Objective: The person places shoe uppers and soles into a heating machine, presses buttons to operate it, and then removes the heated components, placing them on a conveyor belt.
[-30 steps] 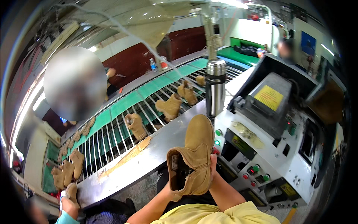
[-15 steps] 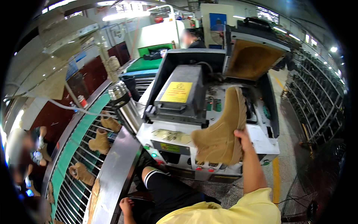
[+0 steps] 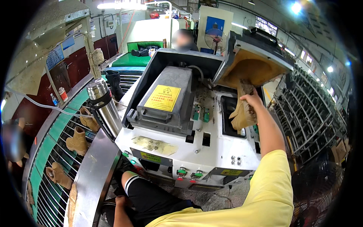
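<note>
My right hand (image 3: 252,100) is closed round the sole side of a tan boot (image 3: 241,113). It holds the boot tilted over the dark recess (image 3: 228,104) on the right side of a white machine (image 3: 159,130), below a raised lid (image 3: 257,66) with a tan, hollowed inner face. Whether the boot touches the recess, I cannot tell. My left hand (image 3: 120,200) is low beside my knee, near the edge of a metal ledge (image 3: 92,170); its fingers do not show clearly. The machine's left chamber has its grey cover (image 3: 166,98) down, with a yellow label on it.
On the left, a roller conveyor (image 3: 45,181) carries several tan boots (image 3: 77,140). A steel flask (image 3: 106,108) and a black boot (image 3: 114,84) stand beside the machine. Racks (image 3: 314,109) line the right side. Another person (image 3: 184,39) is behind the machine.
My right hand has carried the boot forward and tilted it, from in front of the machine to over the right recess. The view has shifted; my left hand stays low.
</note>
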A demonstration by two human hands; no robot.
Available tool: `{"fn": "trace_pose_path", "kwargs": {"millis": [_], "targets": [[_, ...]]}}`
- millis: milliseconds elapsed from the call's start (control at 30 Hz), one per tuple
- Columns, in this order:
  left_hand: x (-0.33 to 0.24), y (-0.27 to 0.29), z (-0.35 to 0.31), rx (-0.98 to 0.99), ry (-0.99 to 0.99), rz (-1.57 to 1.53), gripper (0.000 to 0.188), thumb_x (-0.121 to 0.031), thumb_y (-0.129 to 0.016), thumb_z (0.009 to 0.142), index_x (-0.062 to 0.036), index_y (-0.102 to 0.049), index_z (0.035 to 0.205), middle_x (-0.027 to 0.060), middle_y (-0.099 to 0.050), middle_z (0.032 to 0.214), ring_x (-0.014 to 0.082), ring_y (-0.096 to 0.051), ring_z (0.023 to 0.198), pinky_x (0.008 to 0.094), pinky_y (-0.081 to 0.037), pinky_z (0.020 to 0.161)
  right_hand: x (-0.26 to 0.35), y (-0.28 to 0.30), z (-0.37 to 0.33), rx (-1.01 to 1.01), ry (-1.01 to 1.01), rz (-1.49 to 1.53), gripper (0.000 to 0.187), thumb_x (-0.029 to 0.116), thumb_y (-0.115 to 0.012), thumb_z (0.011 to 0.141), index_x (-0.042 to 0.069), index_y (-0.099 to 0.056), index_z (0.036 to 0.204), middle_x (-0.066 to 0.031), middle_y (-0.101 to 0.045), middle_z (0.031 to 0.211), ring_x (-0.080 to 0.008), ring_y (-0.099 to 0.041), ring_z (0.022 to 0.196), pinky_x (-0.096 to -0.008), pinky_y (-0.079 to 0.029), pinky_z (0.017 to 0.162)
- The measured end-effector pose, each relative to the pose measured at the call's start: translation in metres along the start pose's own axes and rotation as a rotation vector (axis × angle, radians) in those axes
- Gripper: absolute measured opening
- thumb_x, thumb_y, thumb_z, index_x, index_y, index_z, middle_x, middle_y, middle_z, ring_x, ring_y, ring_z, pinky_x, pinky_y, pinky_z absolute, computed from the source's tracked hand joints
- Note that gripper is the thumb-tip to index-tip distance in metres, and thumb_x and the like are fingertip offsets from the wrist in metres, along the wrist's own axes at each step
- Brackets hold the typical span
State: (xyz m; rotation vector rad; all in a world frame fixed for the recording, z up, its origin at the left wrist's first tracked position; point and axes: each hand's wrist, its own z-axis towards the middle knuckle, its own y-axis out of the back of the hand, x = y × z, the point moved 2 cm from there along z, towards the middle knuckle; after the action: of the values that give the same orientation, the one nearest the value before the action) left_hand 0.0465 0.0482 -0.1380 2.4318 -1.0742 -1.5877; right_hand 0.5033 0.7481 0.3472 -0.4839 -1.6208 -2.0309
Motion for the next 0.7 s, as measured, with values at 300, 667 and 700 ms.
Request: {"fn": "trace_pose_path", "kwargs": {"millis": [300,667,700], "targets": [[-0.012,0.021,-0.018,-0.140,0.158,-0.609,0.016,-0.019,-0.055,0.087,-0.0059,-0.057,0.096,0.0048,-0.057,0.071,0.0175,-0.055,0.056,0.0309,-0.047,0.050,-0.010,-0.086,0.032,0.321,-0.353,0.044,0.091,0.028,-0.078,0.062,0.001,-0.035,0.138,-0.0200,-0.052,0.129,-0.0334,-0.056,0.112,-0.0443,-0.047,0.090],[-0.042,0.007,-0.038,-0.122,0.108,-0.469,0.013,-0.015,-0.057,0.083,-0.0059,-0.058,0.075,0.0020,-0.055,0.060,0.0150,-0.054,0.053,0.0290,-0.045,0.046,-0.003,-0.059,-0.068,0.230,-0.107,-0.257,0.089,0.063,-0.056,0.075,0.013,-0.033,0.145,-0.0233,-0.038,0.142,-0.0369,-0.041,0.129,-0.0424,-0.035,0.106],[-0.042,0.004,-0.035,-0.130,0.073,-0.436,0.014,-0.015,-0.058,0.082,-0.0052,-0.059,0.072,0.0019,-0.055,0.059,0.0144,-0.055,0.053,0.0283,-0.044,0.047,-0.001,-0.052,-0.086,0.223,-0.053,-0.322,0.091,0.061,-0.062,0.072,0.014,-0.033,0.145,-0.0221,-0.039,0.142,-0.0366,-0.042,0.129,-0.0425,-0.036,0.105]]}}
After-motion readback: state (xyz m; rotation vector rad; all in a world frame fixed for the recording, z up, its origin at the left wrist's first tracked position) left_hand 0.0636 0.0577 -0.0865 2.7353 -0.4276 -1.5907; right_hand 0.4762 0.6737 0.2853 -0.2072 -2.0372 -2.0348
